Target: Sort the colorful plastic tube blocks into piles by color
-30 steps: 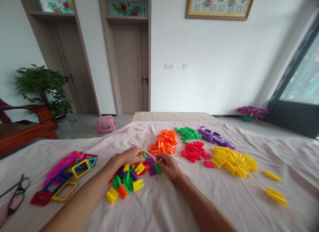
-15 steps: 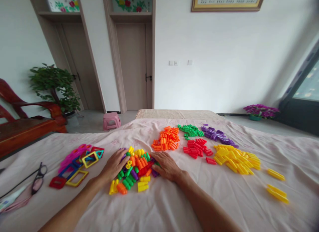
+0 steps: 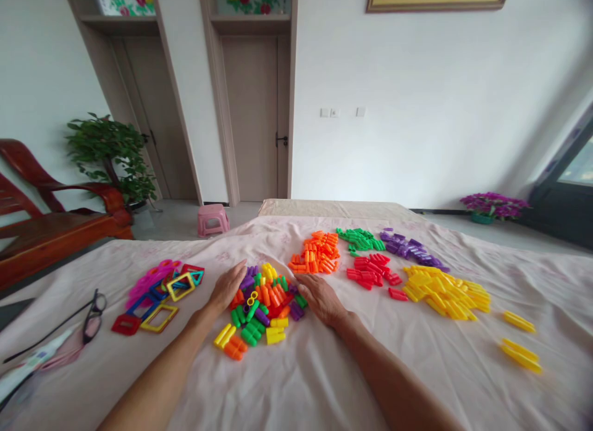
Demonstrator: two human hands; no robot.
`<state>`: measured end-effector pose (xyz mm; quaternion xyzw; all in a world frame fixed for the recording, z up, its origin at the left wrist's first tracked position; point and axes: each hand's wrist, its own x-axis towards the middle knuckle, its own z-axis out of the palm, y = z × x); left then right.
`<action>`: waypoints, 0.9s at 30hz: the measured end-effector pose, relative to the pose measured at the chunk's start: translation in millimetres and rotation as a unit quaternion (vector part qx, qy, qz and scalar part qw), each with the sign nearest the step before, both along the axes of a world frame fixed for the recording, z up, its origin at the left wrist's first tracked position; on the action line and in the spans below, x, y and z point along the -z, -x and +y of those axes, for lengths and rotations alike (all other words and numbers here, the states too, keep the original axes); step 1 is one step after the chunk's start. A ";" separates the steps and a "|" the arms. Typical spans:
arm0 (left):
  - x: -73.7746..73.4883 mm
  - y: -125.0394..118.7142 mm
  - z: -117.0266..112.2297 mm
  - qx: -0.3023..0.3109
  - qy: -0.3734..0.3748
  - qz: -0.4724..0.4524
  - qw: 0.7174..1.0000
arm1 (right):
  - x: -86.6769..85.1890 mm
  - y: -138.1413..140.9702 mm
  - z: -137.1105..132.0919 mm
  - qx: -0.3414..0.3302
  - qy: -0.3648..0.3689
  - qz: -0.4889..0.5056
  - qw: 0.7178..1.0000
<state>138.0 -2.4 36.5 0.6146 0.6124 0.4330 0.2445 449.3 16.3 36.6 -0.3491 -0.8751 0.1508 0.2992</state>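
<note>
A mixed pile of small coloured plastic pieces (image 3: 259,304) lies on the pink sheet (image 3: 324,369) in front of me. My left hand (image 3: 227,286) rests flat against the pile's left side, fingers stretched out. My right hand (image 3: 322,298) lies flat against its right side, fingers open too. Neither hand holds a piece. Sorted heaps lie beyond: orange pieces (image 3: 317,258), green pieces (image 3: 361,238), purple pieces (image 3: 410,249), red pieces (image 3: 373,270) and yellow pieces (image 3: 445,292).
Flat coloured frame tiles (image 3: 160,292) lie to the left, with glasses (image 3: 90,313) further left. Loose yellow pieces (image 3: 521,338) sit at the right. A pink stool (image 3: 213,219), a wooden chair (image 3: 50,227) and a potted plant (image 3: 113,153) stand beyond the bed.
Both hands have spread apart from a pinch over the pile to lie flat on either side of it. The mixed pile looks pushed closer together.
</note>
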 end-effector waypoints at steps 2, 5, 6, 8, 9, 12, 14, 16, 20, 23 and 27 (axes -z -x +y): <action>-4.5 -4.4 0.4 0.058 0.023 -0.001 0.998 | -0.7 -0.5 -1.4 -0.003 -0.002 0.007 1.000; -11.6 -11.0 -9.4 0.112 0.040 -0.004 0.993 | -2.2 -1.8 -4.8 0.000 -0.013 0.021 1.000; -12.7 -10.8 -15.8 0.112 0.041 0.000 0.993 | -2.6 -2.3 -5.7 0.005 -0.020 0.027 0.999; -11.7 -6.9 -33.6 0.094 0.023 0.055 0.994 | -3.0 -3.3 -6.3 0.022 -0.035 0.044 0.998; -9.3 -4.2 -44.6 0.082 -0.007 0.109 0.991 | -3.2 -4.0 -6.1 0.033 -0.041 0.055 0.997; 3.2 -0.9 -80.5 0.093 -0.132 0.292 0.943 | -4.2 -7.6 -4.3 0.063 -0.050 0.087 0.993; 13.4 -4.7 -98.4 0.110 -0.196 0.393 0.891 | -6.2 -13.2 -3.9 0.074 -0.054 0.091 0.992; 22.5 -9.9 -104.7 0.102 -0.246 0.449 0.853 | -10.2 -23.6 -5.8 0.088 -0.056 0.076 0.992; 31.6 -11.4 -87.8 0.064 -0.276 0.470 0.836 | -26.2 -68.5 -18.8 0.130 -0.050 0.038 0.989; 26.6 -10.8 -77.9 0.051 -0.291 0.470 0.832 | -40.7 -129.2 -36.6 0.213 -0.057 -0.014 0.975; 5.3 -34.3 -93.6 0.078 -0.312 0.475 0.819 | -42.9 -237.1 -66.8 0.404 -0.051 -0.137 0.903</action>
